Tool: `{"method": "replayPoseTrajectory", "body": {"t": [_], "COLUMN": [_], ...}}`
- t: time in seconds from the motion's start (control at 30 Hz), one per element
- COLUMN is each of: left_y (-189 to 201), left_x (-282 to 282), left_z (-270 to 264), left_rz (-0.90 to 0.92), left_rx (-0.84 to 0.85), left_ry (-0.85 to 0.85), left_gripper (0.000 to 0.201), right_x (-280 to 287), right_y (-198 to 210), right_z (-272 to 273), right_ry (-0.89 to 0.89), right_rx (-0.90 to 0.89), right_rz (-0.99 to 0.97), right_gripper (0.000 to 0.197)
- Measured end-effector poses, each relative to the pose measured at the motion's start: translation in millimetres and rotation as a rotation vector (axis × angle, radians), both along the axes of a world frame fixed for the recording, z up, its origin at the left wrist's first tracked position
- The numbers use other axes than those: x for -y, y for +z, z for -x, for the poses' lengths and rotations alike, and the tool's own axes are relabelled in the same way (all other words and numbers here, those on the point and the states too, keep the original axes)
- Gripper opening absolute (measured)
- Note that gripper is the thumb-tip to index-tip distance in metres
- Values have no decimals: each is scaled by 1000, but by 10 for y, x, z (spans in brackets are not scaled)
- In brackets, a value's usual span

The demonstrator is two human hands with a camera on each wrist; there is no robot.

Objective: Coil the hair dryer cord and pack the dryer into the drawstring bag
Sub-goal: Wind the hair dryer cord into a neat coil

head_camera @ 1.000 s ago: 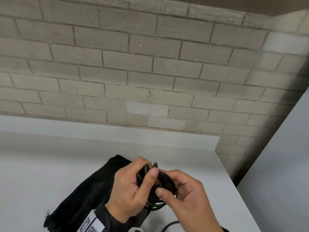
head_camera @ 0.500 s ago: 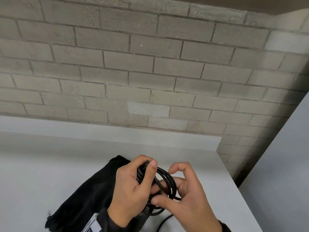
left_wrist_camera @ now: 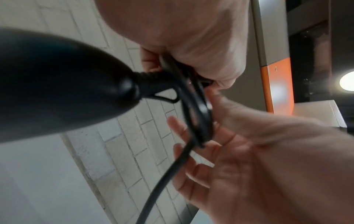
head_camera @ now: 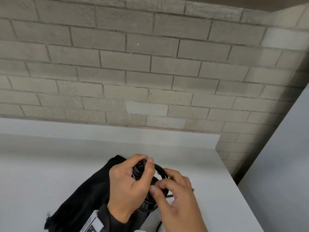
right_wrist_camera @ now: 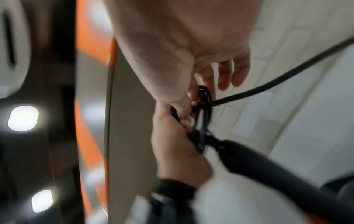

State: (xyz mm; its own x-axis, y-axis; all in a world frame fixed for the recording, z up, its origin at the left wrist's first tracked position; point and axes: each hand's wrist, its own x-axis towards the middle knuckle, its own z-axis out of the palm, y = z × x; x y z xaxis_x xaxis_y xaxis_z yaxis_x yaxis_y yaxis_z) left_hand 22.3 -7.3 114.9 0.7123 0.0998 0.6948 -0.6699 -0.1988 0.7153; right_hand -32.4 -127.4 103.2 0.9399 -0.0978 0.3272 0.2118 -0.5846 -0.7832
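My left hand [head_camera: 143, 166] grips a bundle of black cord loops [head_camera: 161, 170] above the table, thumb across the top. The right hand [head_camera: 158, 185] pinches the cord at the coil's right side, fingers curled over it. In the left wrist view the coil [left_wrist_camera: 198, 109] hangs from the black hair dryer handle [left_wrist_camera: 57, 84], and a loose cord tail [left_wrist_camera: 162, 181] runs down past the right palm. The right wrist view shows the handle [right_wrist_camera: 268, 166] below both hands and the free cord [right_wrist_camera: 287, 72] leading away. A black drawstring bag [head_camera: 83, 195] lies flat under my left forearm.
The white table [head_camera: 41, 164] ends at a right edge close to my right hand, with a gap and a grey panel [head_camera: 284, 164] beyond. A brick wall [head_camera: 150, 72] stands behind the table. Bare tabletop stretches to the left of the bag.
The right hand lifted over the coil, then came down on its right side with fingers curled on the cord. The left hand kept its grip on the loops.
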Motion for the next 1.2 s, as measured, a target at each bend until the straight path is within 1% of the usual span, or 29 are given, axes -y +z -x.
{"method": "replayPoseTrajectory", "body": {"t": [0.07, 0.1, 0.13, 0.17, 0.2, 0.23, 0.27, 0.3, 0.33, 0.37, 0.4, 0.43, 0.47, 0.53, 0.57, 0.6, 0.7, 0.77, 0.83, 0.9, 0.97, 1.03, 1.07, 1.1, 1.13, 1.2], "left_y": [-4, -4, -5, -5, -8, -12, -13, -12, -6, 0, 5, 7, 7, 15, 21, 24, 24, 18, 13, 11, 11, 7, 9, 12, 16, 23], "left_x": [-14, -20, -27, -34, -39, -45, -50, -58, -64, -68, -68, -66, -66, -68, -70, -67, -60, -51, -44, -40, -44, -47, -43, -40, -36, -20], "left_z": [-19, -21, -24, -28, -37, -45, -53, -61, -66, -69, -68, -60, -53, -34, -23, -15, -6, -6, -9, -17, -32, -42, -45, -51, -55, -63], "left_rz": [-7, -9, -16, -27, -36, -39, -33, -23, -13, -7, -6, -5, 1, 13, 12, 3, -30, -57, -86, -92, -61, -36, -33, -32, -29, -27], "left_rx": [21, 30, 42, 54, 60, 58, 52, 46, 44, 43, 42, 42, 44, 41, 37, 34, 26, 28, 39, 40, 19, -3, -10, -17, -25, -37], "left_ry": [1, 0, 2, 6, 9, 13, 20, 30, 40, 48, 54, 57, 57, 29, 10, -6, -44, -49, -62, -76, -83, -87, -90, -92, -92, -92], "left_gripper": [26, 27, 28, 29, 29, 30, 31, 31, 32, 32, 31, 30, 26, 17, 16, 17, 21, 22, 22, 22, 23, 22, 21, 21, 21, 22], "right_x": [56, 89, 109, 131, 157, 180, 187, 180, 173, 166, 161, 157, 144, 132, 136, 146, 204, 283, 380, 479, 586, 665, 695, 734, 757, 769], "right_y": [181, 256, 320, 358, 396, 405, 384, 373, 327, 281, 228, 182, 142, 132, 148, 168, 291, 384, 479, 534, 494, 368, 279, 169, 75, -76], "right_z": [27, 33, 39, 44, 44, 42, 58, 86, 110, 134, 150, 165, 174, 180, 186, 188, 178, 146, 119, 113, 107, 102, 97, 71, 45, 37], "right_ry": [157, 244, 290, 295, 297, 308, 304, 276, 200, 97, 36, 32, 54, 122, 148, 166, 173, 229, 262, 283, 381, 495, 529, 562, 614, 775], "right_rx": [-206, -317, -430, -498, -532, -509, -419, -305, -182, -49, 62, 133, 165, 115, 64, 11, -142, -287, -427, -526, -513, -412, -349, -290, -240, -214], "right_rz": [-312, -515, -704, -851, -941, -959, -847, -661, -430, -252, -129, -55, -28, -94, -143, -197, -370, -618, -907, -1095, -1152, -1051, -986, -962, -985, -1065], "right_gripper": [40, 47, 51, 50, 48, 48, 46, 43, 38, 32, 26, 22, 20, 20, 17, 14, 19, 14, 18, 31, 38, 46, 45, 41, 35, 19]}}
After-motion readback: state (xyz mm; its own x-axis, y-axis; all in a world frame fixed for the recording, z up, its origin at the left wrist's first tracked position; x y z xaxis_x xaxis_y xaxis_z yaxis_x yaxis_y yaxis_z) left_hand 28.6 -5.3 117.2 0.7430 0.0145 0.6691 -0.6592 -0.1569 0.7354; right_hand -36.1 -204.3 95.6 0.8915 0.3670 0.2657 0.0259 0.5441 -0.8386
